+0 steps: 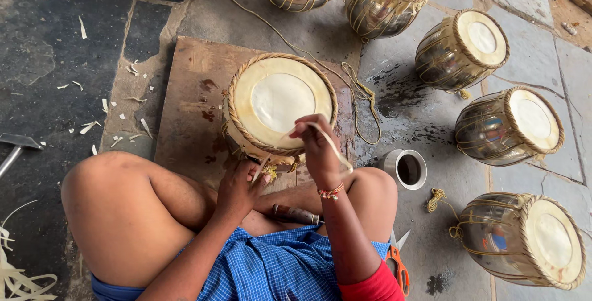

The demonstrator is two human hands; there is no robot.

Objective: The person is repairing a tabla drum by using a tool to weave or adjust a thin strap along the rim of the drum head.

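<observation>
The drum you are working on stands in the middle of the frame, tilted a little, its pale skin head ringed by a braided edge and facing up at you. It rests on a brown wooden board laid on the stone floor. Your right hand lies over the near rim of the drum, fingers closed around a pale strip of lacing that curls down past your wrist (the one with the beaded bracelet). Your left hand sits just below the drum's lower edge, fingers curled on another bit of strap at the drum's side; how firmly it grips you cannot tell from here.

A loose cord trails from the drum's right side toward the upper frame. Just right of your knee stands a small metal cup with dark liquid. A wooden-handled tool lies across your lap, and orange-handled scissors lie at lower right. Finished drums curve along the top and right edges. Pale shavings scatter the floor at left, near a hammer.
</observation>
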